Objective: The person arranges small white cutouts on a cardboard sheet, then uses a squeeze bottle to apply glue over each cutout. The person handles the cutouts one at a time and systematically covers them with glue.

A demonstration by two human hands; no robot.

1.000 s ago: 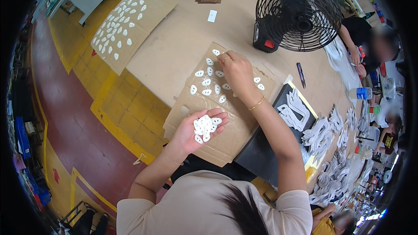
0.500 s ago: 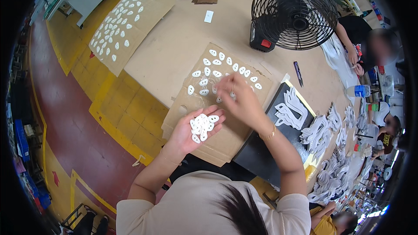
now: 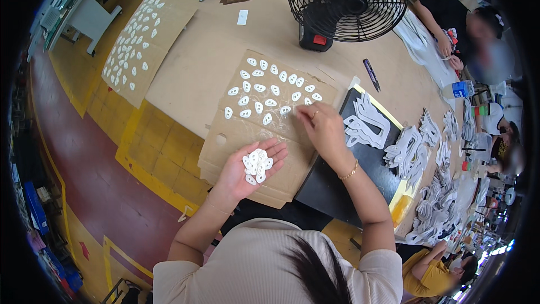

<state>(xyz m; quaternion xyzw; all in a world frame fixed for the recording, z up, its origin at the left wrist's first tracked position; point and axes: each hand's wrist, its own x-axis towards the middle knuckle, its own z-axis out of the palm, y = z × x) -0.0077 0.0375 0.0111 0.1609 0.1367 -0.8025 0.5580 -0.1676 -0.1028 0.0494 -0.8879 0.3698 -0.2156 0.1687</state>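
Observation:
My left hand is palm up with its fingers outstretched. It carries a heap of small white oval pieces with holes. Over the right part of a cardboard sheet, my right hand is bent with thumb and fingertips together. Whether a piece sits between those fingertips cannot be made out. Close by them, a white oval piece lies on the cardboard. Several more such pieces are spread out singly over its far part, and shiny smears show on its surface.
A second cardboard sheet with similar pieces lies far left. A black fan stands at the back, near a pen. To the right are a black board and stacked grey-white cutouts. A co-worker's arm rests farther off.
My right hand, blurred over the cardboard before, has shifted right relative to the sheet and is now sharper with fingertips together. My left hand still holds the heap. The whole view has shifted slightly.

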